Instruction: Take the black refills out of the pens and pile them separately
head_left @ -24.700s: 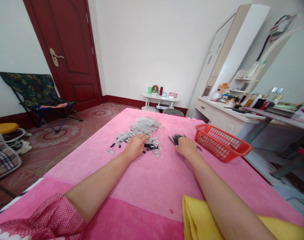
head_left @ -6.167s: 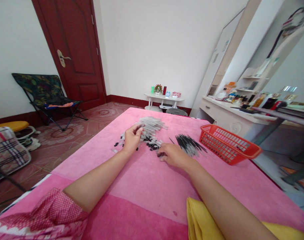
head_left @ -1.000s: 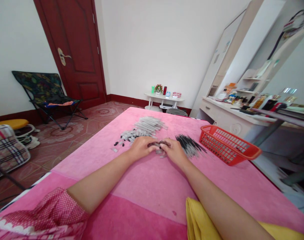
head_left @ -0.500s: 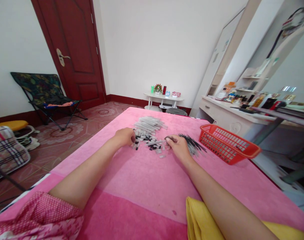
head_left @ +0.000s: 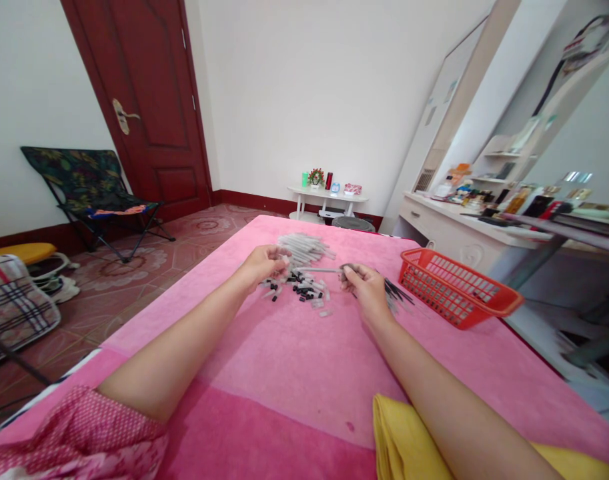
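Note:
On the pink cloth [head_left: 294, 360] lies a heap of grey pen barrels [head_left: 307, 245], with small black caps [head_left: 307, 291] scattered in front of it. My left hand [head_left: 265, 261] is raised just above the caps, fingers curled round something too small to make out. My right hand [head_left: 364, 285] pinches one grey pen barrel [head_left: 317, 270] by its end and holds it level, pointing left towards my left hand. A bundle of thin black refills [head_left: 397, 293] lies just right of my right hand.
A red plastic basket [head_left: 454, 287] stands at the right on the cloth. A yellow cushion [head_left: 399, 433] lies by my right forearm. Beyond are a small white table [head_left: 329, 199], a dressing table [head_left: 464, 227], a folding chair [head_left: 89, 193] and a dark red door [head_left: 144, 100].
Both hands have lifted off the cloth. My right hand has raised a grey barrel from the pile and my left hand has come up closed near the heap.

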### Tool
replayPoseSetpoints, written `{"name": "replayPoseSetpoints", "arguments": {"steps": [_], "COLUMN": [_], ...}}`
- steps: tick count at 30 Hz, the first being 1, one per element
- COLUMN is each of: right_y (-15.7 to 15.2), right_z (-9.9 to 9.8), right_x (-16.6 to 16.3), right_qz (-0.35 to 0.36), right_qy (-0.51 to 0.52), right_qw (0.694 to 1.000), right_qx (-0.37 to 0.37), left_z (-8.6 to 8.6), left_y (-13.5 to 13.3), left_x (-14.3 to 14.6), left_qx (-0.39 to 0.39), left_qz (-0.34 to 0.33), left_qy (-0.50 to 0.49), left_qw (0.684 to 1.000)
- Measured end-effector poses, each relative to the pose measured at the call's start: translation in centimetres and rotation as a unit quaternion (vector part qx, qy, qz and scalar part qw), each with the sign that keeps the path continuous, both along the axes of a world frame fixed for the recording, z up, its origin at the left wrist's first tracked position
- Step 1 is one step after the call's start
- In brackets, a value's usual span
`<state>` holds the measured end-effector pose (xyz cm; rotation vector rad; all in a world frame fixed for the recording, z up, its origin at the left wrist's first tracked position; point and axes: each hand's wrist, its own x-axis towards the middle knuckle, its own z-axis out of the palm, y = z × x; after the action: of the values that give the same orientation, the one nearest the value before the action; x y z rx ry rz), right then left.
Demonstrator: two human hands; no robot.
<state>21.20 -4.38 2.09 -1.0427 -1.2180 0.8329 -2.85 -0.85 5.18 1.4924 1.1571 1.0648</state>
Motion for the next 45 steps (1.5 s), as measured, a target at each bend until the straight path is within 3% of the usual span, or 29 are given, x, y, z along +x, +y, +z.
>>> {"name": "replayPoseSetpoints", "arguments": {"steps": [3, 7, 16, 21, 31, 45], "right_y": [-0.2, -0.4, -0.5, -0.7, -0.5, -0.5], "right_z": [0.2, 0.4, 0.4, 0.5, 0.8, 0.8], "right_x": [-0.1, -0.3, -0.2, -0.4, 0.3, 0.3], "right_qz": [-0.004, -0.006, -0.011, 0.002, -0.037, -0.037], "right_qy": [0.028, 0.039, 0.031, -0.039, -0.008, -0.05], "right_qw": [1.0, 0.999, 0.999, 0.997, 0.996, 0.993], "right_qx": [0.004, 0.018, 0.034, 0.066, 0.084, 0.095], "left_z": [-0.3, -0.6, -1.8, -2.5, -2.4, -2.5], "left_y": [-0.2, -0.4, 0.0, -0.1, 0.2, 0.2], "left_x": [0.7, 1.1, 1.2, 1.7, 1.5, 1.6], "left_qx": [-0.092, -0.154, -0.18, -0.2, -0.236, -0.235], "left_qz": [-0.009, 0.008, -0.024, -0.04, -0.03, -0.042], "left_qy": [-0.187, -0.258, -0.274, -0.304, -0.354, -0.359], "left_qw": [0.978, 0.954, 0.944, 0.931, 0.904, 0.902]}}
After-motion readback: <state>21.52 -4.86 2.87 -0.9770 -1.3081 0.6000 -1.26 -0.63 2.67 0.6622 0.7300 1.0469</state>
